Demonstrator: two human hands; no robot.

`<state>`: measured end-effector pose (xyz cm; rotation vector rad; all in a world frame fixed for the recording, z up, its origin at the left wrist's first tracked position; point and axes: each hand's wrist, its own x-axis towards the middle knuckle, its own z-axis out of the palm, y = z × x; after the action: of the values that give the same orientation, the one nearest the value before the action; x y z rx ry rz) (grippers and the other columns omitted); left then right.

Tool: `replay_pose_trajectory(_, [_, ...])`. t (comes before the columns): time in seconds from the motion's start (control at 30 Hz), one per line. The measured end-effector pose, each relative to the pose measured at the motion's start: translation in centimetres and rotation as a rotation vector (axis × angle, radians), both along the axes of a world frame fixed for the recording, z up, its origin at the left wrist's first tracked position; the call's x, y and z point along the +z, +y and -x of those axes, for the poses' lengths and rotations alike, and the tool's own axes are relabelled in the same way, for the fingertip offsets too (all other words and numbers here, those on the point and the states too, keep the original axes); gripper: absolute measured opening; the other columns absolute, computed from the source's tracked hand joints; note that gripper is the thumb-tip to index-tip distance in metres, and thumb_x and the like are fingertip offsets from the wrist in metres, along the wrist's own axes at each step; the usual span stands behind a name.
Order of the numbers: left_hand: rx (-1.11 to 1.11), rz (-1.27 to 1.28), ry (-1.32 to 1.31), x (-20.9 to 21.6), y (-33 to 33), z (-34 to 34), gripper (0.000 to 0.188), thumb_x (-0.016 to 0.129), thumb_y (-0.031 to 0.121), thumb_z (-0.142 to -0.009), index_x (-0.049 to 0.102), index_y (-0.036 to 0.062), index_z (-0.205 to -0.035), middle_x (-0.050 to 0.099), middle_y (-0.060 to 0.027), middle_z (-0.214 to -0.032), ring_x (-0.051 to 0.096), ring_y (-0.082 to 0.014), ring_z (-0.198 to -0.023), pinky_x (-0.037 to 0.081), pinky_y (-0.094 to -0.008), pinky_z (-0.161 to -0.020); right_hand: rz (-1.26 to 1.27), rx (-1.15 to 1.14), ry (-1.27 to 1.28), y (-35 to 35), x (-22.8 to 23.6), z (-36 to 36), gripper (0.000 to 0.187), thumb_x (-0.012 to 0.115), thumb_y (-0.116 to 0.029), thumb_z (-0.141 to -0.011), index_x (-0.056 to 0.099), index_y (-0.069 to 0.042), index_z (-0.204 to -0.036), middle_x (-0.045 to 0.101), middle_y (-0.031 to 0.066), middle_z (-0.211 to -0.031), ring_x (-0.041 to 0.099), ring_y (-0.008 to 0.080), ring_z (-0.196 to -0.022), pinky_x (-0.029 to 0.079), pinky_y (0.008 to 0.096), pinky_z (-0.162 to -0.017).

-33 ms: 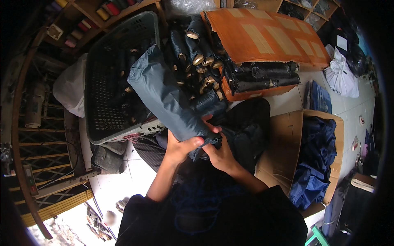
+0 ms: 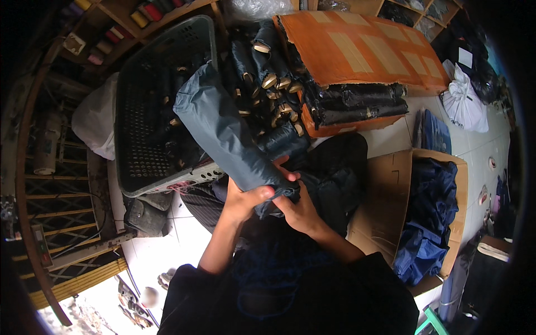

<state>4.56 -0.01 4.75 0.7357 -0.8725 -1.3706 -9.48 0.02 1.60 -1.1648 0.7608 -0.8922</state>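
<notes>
Cloth roll [image 2: 220, 134], blue-grey and just one, slants up and left from two hands, its far end over the inner side of the one dark plastic basket [image 2: 134, 117]. The left hand [image 2: 240, 201] is wrapped round the roll's near end, thumb laid across the side that faces up. The right hand [image 2: 301, 212] is closed on the bunched tip, its thumb near the left one; how each of its fingers lies is partly hidden. Beyond the roll, dark rolls [image 2: 268, 42] with pale round ends lie heaped, more than ten but too overlapped to count exactly. Two cartons stand to the right: one orange carton [image 2: 363, 50] with tan tape strips and at least two dark packets [image 2: 363, 103] at its open side, and one brown carton [image 2: 379, 201] holding crumpled blue fabric [image 2: 421, 234]. One knotted white bag [image 2: 465, 103] sits on the tiled floor [image 2: 469, 142] farther right, and one pale sack [image 2: 95, 117] leans just left of the basket. Several thread spools [image 2: 146, 14] fill the shelf at upper left.
</notes>
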Motion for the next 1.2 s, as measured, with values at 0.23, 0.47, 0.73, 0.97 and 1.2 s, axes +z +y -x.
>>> replay_pose_trajectory(0.23, [-0.013,0.027,-0.054,0.2,-1.2,-1.2,0.073,0.076,0.039,-0.068,0.048,-0.0043,-0.119,0.059,-0.0207,-0.108,0.058,-0.0328,-0.107,0.044,-0.0449,-0.095,-0.463,0.194,-0.376,-1.4,1.2,0.1,0.064,0.053,-0.039,-0.094,0.030,0.002,-0.138,0.046,0.0119,-0.125,0.046,0.0186,-0.115,0.035,0.0323,-0.100])
replay_pose_trajectory(0.47, [0.197,-0.081,-0.364,2.6,-1.3,-1.0,0.079,0.072,0.037,-0.078,0.035,-0.0060,-0.134,0.056,-0.0202,-0.117,0.060,-0.0275,-0.105,0.049,-0.0376,-0.089,-0.093,0.172,-0.101,-2.8,1.3,-0.3,0.068,0.064,-0.036,-0.086,0.033,-0.001,-0.135,0.045,0.0103,-0.125,0.044,0.0185,-0.119,0.036,0.0331,-0.100])
replay_pose_trajectory(0.73, [0.165,-0.069,-0.124,2.9,-2.1,-0.6,0.051,0.066,0.024,-0.086,0.048,-0.0054,-0.124,0.059,-0.0165,-0.117,0.059,-0.0234,-0.106,0.047,-0.0357,-0.091,-0.280,0.229,-0.130,-3.5,0.3,-0.1,0.068,0.075,-0.020,-0.077,0.037,-0.002,-0.130,0.054,0.0133,-0.111,0.057,0.0190,-0.100,0.050,0.0325,-0.081])
replay_pose_trajectory(0.97, [0.111,-0.112,-0.196,2.9,-2.6,-0.3,0.040,0.066,0.025,-0.086,0.054,-0.0031,-0.113,0.063,-0.0132,-0.104,0.060,-0.0202,-0.098,0.046,-0.0323,-0.087,-0.386,0.223,-0.273,-3.3,0.9,-0.2,0.048,0.075,-0.017,-0.076,0.049,-0.001,-0.113,0.056,0.0053,-0.070,0.055,0.0116,-0.049,0.043,0.0233,-0.040])
replay_pose_trajectory(1.2, [0.133,-0.206,-0.152,1.6,-1.4,2.6,0.040,0.061,0.034,-0.091,0.058,-0.0029,-0.105,0.065,-0.0102,-0.094,0.062,-0.0173,-0.087,0.049,-0.0300,-0.078,-0.402,0.068,-0.334,-2.3,-0.9,0.0,0.052,0.072,-0.013,-0.072,0.049,0.001,-0.117,0.058,0.0057,-0.085,0.056,0.0103,-0.060,0.046,0.0235,-0.049])
